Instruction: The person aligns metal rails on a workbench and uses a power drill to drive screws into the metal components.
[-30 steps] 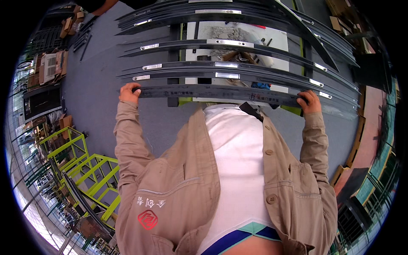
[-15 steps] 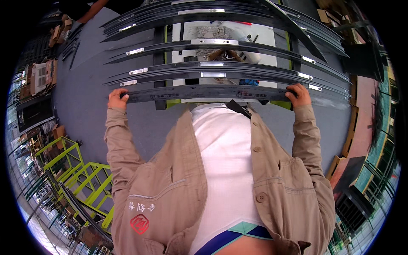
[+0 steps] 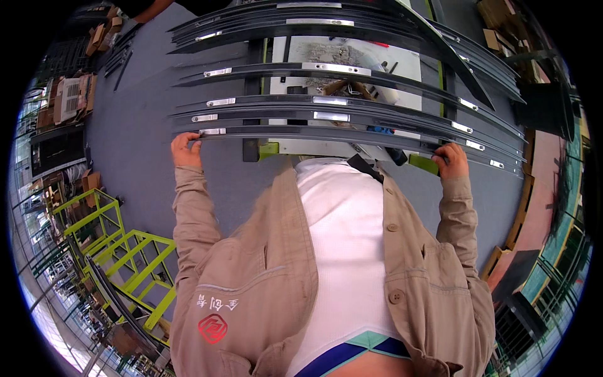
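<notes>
A long dark grey metal profile (image 3: 301, 133) lies nearest to me, stretched left to right, with its narrow edge facing up. My left hand (image 3: 186, 151) is closed on it near its left part, thumb and fingers beside a silver fitting (image 3: 212, 131). Further right, my right hand (image 3: 451, 160) pinches the same profile, fingers curled round its near side. Just beyond it run several similar dark profiles (image 3: 270, 104), roughly parallel, with silver plates (image 3: 336, 69) set along them.
Under the profiles stands a white-topped bench (image 3: 408, 85) with a green and black frame, littered with debris and tools. One profile (image 3: 461, 69) slants across the others at upper right. Yellow-green frames (image 3: 135, 261) stand at lower left. A person's arm (image 3: 154, 9) shows at the upper left.
The held profile has turned from its broad printed face to its narrow edge, and silver fittings now show along it. Both hands stay on it. The whole view has shifted slightly.
</notes>
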Available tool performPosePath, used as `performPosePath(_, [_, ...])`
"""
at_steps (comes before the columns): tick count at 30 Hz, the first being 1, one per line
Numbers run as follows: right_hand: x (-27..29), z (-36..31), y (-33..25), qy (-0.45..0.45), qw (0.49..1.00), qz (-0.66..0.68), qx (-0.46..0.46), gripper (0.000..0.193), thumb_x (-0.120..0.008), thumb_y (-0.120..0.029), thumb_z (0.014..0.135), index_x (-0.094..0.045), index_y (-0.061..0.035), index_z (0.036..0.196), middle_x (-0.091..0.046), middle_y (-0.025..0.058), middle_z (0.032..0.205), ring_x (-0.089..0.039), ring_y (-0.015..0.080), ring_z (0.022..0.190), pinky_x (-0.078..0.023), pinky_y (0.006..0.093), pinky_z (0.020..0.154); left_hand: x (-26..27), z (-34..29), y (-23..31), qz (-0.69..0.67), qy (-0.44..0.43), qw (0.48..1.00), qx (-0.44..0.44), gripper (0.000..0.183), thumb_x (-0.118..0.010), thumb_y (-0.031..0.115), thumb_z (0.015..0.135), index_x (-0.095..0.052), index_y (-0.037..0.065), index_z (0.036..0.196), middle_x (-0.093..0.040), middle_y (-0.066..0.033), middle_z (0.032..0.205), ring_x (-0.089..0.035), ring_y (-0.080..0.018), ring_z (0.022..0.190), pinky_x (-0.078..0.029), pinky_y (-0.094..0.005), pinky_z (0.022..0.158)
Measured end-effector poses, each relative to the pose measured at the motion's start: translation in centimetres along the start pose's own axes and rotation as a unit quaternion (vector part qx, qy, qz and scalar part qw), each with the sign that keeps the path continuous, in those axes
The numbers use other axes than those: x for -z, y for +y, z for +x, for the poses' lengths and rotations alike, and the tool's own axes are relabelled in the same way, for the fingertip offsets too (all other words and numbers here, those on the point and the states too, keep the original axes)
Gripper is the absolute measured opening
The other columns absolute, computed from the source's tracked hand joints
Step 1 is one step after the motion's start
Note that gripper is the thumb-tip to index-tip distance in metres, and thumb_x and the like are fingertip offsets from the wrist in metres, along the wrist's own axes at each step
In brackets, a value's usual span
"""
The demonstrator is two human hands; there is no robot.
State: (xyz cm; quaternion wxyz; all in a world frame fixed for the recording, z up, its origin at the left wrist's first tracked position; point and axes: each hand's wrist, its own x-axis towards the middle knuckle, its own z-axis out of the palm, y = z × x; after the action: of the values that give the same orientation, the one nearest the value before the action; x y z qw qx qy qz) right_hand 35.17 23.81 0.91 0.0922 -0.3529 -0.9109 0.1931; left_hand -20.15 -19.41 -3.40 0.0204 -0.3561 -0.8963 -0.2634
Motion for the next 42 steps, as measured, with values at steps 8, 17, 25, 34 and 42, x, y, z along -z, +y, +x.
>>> performPosePath(8, [0.3, -1.2, 0.1, -0.043, 0.999, 0.015, -0.018, 0.019, -0.079, -0.01, 0.07, -0.067, -0.0064, 0.085, -0.063, 0.0076, 0.089, -0.06, 0.0314, 0.09, -0.047, 0.0412, 0.08, 1.3, -1.9, 0.7, -0.008, -0.019, 1.0, 0.023, 0.024, -0.075, 0.0, 0.073, -0.071, 0.009, 0.094, -0.066, -0.008, 0.109, -0.057, -0.0295, 0.11, -0.046, -0.0412, 0.097])
performPosePath(17, [2.9, 1.4, -1.9, -0.168, 0.983, 0.021, -0.074, 0.021, -0.08, -0.016, 0.076, -0.07, -0.0056, 0.092, -0.065, 0.0087, 0.092, -0.063, 0.0309, 0.093, -0.052, 0.04, 0.08, 2.4, -1.1, 1.7, -0.004, -0.015, 0.998, 0.065, 0.023, -0.069, -0.001, 0.075, -0.071, 0.01, 0.096, -0.067, -0.0072, 0.108, -0.06, -0.0293, 0.107, -0.048, -0.041, 0.095])
performPosePath(25, [0.2, 6.0, -8.0, 0.008, 0.999, 0.035, 0.033, 0.019, -0.076, -0.017, 0.083, -0.071, -0.0064, 0.098, -0.066, 0.0108, 0.095, -0.064, 0.0329, 0.095, -0.052, 0.042, 0.084, 0.7, 2.1, 13.4, -0.074, -0.027, 0.997, -0.02, 0.017, -0.064, 0.003, 0.082, -0.069, 0.01, 0.097, -0.068, -0.0082, 0.1, -0.063, -0.0295, 0.101, -0.046, -0.0403, 0.091])
performPosePath(34, [-2.8, 9.2, -10.9, 0.01, 0.998, -0.027, 0.057, 0.014, -0.068, -0.022, 0.089, -0.073, -0.0095, 0.095, -0.066, 0.0067, 0.097, -0.06, 0.0284, 0.099, -0.047, 0.0422, 0.087, -5.2, -0.4, 21.8, -0.05, -0.157, 0.97, -0.178, 0.029, -0.067, 0.015, 0.086, -0.069, 0.011, 0.115, -0.066, -0.0081, 0.118, -0.059, -0.0287, 0.114, -0.04, -0.0428, 0.099])
performPosePath(42, [-3.2, 10.7, -9.2, -0.064, 0.992, 0.001, 0.109, 0.017, -0.065, -0.023, 0.09, -0.073, -0.0088, 0.094, -0.067, 0.0111, 0.095, -0.063, 0.0336, 0.096, -0.052, 0.0442, 0.086, -6.9, -1.0, 23.5, -0.034, -0.162, 0.96, -0.226, 0.04, -0.072, 0.022, 0.083, -0.067, 0.008, 0.12, -0.065, -0.0142, 0.121, -0.06, -0.0347, 0.112, -0.046, -0.0476, 0.097])
